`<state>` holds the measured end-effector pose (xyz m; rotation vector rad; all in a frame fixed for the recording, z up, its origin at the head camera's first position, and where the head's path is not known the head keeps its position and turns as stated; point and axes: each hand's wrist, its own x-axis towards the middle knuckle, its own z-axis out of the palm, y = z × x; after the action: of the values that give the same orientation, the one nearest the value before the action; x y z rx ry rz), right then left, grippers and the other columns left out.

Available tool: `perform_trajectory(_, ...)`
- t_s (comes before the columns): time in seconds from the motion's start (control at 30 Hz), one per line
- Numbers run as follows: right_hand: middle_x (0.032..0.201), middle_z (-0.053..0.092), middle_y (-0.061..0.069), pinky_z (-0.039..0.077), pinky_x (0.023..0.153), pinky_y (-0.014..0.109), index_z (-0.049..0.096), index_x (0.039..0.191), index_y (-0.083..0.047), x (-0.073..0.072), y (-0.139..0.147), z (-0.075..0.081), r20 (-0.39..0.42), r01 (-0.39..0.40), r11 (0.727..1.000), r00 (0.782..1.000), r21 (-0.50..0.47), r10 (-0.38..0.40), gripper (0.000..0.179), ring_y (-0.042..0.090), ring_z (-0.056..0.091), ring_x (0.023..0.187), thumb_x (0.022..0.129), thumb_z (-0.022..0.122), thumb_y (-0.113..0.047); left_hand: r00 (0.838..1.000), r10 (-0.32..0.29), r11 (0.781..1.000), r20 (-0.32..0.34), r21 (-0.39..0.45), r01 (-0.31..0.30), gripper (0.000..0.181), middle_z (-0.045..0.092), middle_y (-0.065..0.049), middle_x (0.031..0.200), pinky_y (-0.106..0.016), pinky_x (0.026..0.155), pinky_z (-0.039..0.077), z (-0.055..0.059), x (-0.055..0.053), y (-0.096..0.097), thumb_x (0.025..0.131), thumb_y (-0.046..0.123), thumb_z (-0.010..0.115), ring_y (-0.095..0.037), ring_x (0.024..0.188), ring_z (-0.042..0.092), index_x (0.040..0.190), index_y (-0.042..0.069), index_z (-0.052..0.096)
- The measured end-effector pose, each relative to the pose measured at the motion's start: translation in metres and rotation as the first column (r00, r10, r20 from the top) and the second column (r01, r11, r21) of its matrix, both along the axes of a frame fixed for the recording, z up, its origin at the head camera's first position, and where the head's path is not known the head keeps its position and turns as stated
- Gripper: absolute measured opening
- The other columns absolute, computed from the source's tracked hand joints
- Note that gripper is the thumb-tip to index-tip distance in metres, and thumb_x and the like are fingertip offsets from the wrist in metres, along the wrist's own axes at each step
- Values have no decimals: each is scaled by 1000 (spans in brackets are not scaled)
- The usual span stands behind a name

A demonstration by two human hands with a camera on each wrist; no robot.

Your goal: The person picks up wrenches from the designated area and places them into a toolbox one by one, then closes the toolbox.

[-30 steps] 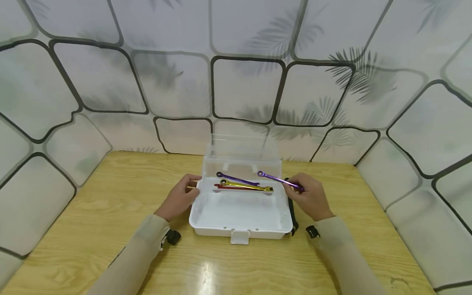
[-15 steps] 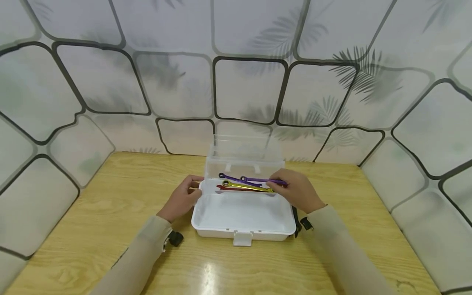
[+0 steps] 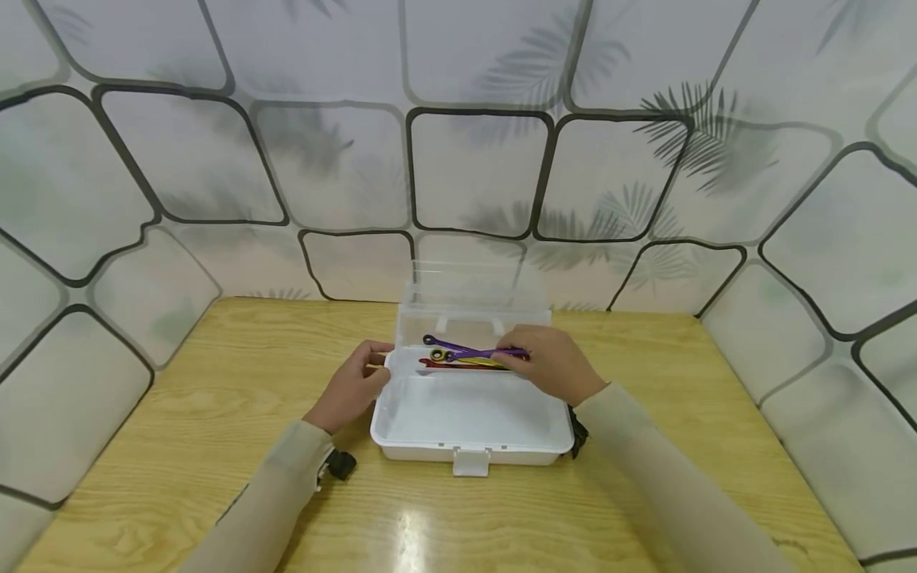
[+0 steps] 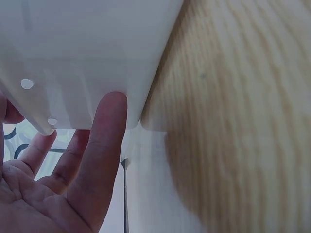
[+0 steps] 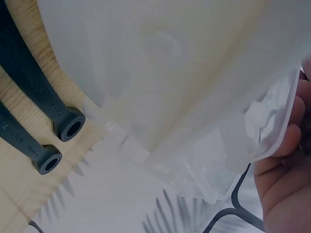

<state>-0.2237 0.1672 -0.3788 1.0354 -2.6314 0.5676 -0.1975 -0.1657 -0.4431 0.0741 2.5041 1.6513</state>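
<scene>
A purple ratchet wrench is held near its right end by my right hand, low over the back of the white plastic box. Its ring end crosses in front of another purple wrench. Under and beside these lie a yellow ratchet wrench, partly covered, and a red wrench. My left hand rests at the box's back left corner. In the left wrist view the straight thumb presses on the side wall. The right wrist view leaves the held wrench hidden behind the box's wall.
The clear lid stands raised at the back of the box. Black wrenches lie on the wooden table along the box's right side. A patterned wall rises behind the table. The front latch hangs down.
My right hand has carried the purple wrench leftward from the box's right edge and lowered it over the other wrenches. The left hand stays at the box's left side.
</scene>
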Motion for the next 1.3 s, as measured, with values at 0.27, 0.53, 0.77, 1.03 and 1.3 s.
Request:
perform_trajectory(0.27,99,66,-4,52,74,34,74,123,-12,-3,0,3,222,-29,996,975,89,9,25,10,57,81,105,60,-21,1000,0,1000,-16,9,0,45,56,-18,129,-39,82,58,-1,-1,0,97,13,52,-30,107,62,142,12,50)
perform_trajectory(0.53,91,69,-8,54,74,32,76,97,-17,-5,2,-1,209,-13,1000,978,26,7,6,7,61,81,98,71,-15,1000,1,1000,-16,-1,-1,46,56,-18,130,-40,81,59,0,1,1,97,14,52,-30,107,62,143,12,51)
perform_trajectory(0.77,89,66,-11,53,72,31,80,95,-18,-6,3,-2,137,-45,998,990,41,39,6,6,59,79,96,75,-19,1000,1,1000,-26,-15,-2,45,57,-18,130,-39,80,59,0,2,1,98,14,52,-31,108,63,143,13,50)
perform_trajectory(1.03,92,66,-11,53,73,31,80,99,-19,-4,5,2,185,-35,997,982,70,21,8,4,59,81,98,72,-22,1000,8,1000,-19,-19,-8,45,57,-18,133,-40,83,58,0,1,2,97,15,52,-32,111,62,143,13,51)
perform_trajectory(1.3,95,66,-13,53,75,32,79,104,-19,0,14,1,196,-76,997,978,14,72,10,4,59,83,99,70,-20,1000,2,1000,-9,-18,-3,45,56,-19,134,-40,83,57,1,3,1,98,15,52,-31,111,61,143,13,50)
